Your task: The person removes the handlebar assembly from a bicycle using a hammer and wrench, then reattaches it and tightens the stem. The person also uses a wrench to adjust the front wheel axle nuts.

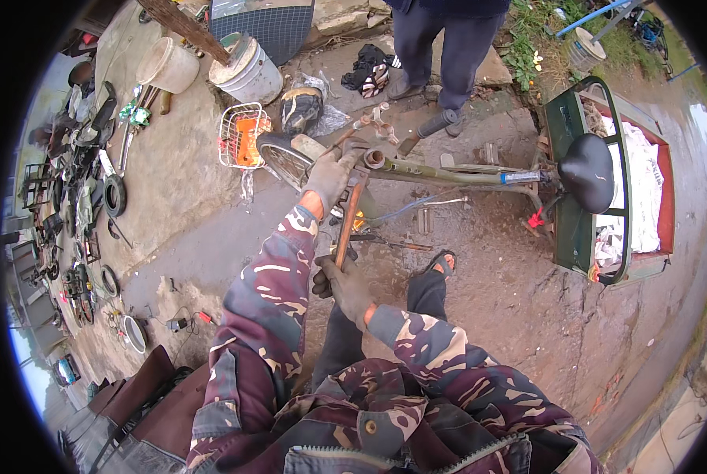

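Observation:
A cargo tricycle lies across my front, its olive frame tube [424, 171] running right from the open head tube [375, 159] to the black saddle [586, 174]. My left hand [330, 175], in a grey work glove, is closed beside the head tube, above the front wheel [284, 160]. What its fingers hold is hidden. My right hand [345, 286], also gloved, is wrapped round the lower end of a hammer's wooden handle [348, 225]. The hammer's upper end reaches up beside the head tube, close to my left hand; its head is hard to make out.
A person in dark trousers [448, 55] stands beyond the frame. The green cargo box [570, 189] holds white sacks. A white wire basket [243, 136], buckets [247, 69] and a black bag [302, 109] stand at the far left. Scattered parts and tyres [115, 195] line the left.

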The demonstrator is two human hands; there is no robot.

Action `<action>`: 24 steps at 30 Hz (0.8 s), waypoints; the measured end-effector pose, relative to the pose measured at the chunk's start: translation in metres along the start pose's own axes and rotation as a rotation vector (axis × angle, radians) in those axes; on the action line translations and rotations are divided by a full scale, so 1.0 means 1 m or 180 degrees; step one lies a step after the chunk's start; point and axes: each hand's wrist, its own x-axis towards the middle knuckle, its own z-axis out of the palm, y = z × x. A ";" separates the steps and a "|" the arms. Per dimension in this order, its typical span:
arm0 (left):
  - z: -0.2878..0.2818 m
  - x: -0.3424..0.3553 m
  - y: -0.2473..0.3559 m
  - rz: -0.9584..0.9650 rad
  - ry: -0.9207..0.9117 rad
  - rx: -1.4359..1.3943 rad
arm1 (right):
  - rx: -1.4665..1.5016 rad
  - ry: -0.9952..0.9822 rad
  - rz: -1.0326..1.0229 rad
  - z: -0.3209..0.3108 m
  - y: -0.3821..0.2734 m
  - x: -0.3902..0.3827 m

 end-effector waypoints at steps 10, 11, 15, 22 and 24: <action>0.060 -0.022 0.014 -0.0327 0.1382 0.0427 | -0.0732 -0.0404 0.0428 -0.117 -0.068 -0.022; 0.060 -0.020 0.011 -0.0287 0.1468 0.0640 | -0.0712 -0.0450 0.0500 -0.118 -0.070 -0.020; 0.058 -0.014 0.005 -0.0199 0.1454 0.0562 | -0.0289 -0.0429 0.0263 -0.106 -0.074 -0.006; 0.069 -0.018 -0.003 -0.0005 0.1611 0.0726 | -0.0807 -0.0346 0.0145 -0.115 -0.093 0.015; 0.072 -0.017 -0.010 0.0089 0.1664 0.0662 | -0.0965 -0.0295 0.0135 -0.117 -0.097 0.013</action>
